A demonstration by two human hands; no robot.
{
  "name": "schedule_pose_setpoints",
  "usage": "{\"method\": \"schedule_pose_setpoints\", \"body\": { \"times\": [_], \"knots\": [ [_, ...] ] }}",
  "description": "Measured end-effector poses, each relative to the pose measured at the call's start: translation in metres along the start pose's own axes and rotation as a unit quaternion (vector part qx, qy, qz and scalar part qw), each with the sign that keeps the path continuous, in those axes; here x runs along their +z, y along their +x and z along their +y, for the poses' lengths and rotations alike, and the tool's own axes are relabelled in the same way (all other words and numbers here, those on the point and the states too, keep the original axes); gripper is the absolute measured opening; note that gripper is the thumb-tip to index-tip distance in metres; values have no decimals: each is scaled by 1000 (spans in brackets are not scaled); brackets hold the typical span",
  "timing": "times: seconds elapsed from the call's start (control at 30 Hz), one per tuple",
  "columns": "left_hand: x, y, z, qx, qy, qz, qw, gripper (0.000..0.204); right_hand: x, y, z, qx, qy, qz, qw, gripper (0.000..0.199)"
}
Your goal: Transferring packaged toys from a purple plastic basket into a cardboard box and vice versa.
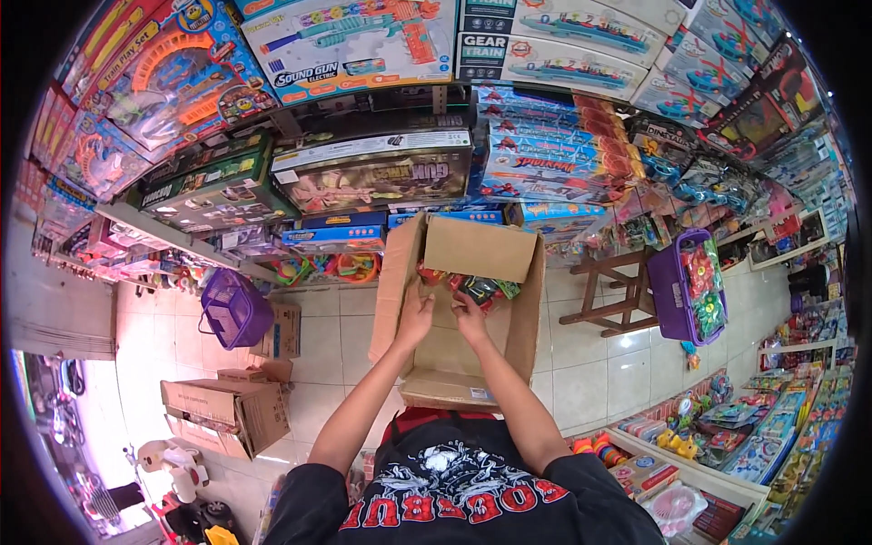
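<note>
Both my arms reach down into an open cardboard box (436, 359) in front of me. At its far end lie several small packaged toys (490, 291) in dark, red and green wrapping, partly under the raised far flap. My right hand (470, 320) is closed at the near edge of these packets, its fingertips pinching the edge of a dark one. Beside it, my left hand (417, 315) is close to the box's left wall, with fingers stretched toward a reddish packet and seemingly not gripping it.
Shelves of boxed toys (372, 168) rise just beyond the box. To the right stand a brown wooden stool (618, 291) and a purple basket (670, 291) of packaged toys. On the left floor are another purple basket (238, 309) and an opened carton (213, 409). Toy displays (718, 436) crowd the near right.
</note>
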State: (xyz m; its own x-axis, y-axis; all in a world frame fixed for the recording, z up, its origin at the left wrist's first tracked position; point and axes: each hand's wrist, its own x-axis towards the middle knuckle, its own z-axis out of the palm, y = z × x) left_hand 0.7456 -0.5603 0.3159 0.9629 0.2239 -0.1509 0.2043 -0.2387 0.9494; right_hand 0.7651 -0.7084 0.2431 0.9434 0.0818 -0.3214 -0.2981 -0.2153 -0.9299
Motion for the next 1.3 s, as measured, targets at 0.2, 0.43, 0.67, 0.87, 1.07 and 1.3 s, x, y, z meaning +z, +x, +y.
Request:
{"method": "schedule_pose_setpoints", "body": {
  "times": [0.2, 0.43, 0.67, 0.87, 1.07, 1.3],
  "knots": [
    [16, 43, -17, 121, 227, 30, 966, 67, 9, 36, 11, -48, -38, 4, 998, 48],
    [24, 39, -14, -47, 179, -23, 982, 66, 4, 45, 16, 7, -52, -36, 998, 45],
    [26, 40, -18, -109, 123, -105, 981, 52, 7, 34, 38, 74, 79, -33, 994, 52],
    [19, 7, -54, -90, -28, -209, 973, 47, 14, 8, 17, 77, 119, -10, 990, 56],
    [-1, -47, -71, -61, -89, -254, 961, 48, 5, -50, -15, -47, -56, 27, 997, 44],
    [-21, -107, -60, 58, -32, -176, 982, 39, -28, -139, -52, -28, -49, 96, 994, 34]
  ]
}}
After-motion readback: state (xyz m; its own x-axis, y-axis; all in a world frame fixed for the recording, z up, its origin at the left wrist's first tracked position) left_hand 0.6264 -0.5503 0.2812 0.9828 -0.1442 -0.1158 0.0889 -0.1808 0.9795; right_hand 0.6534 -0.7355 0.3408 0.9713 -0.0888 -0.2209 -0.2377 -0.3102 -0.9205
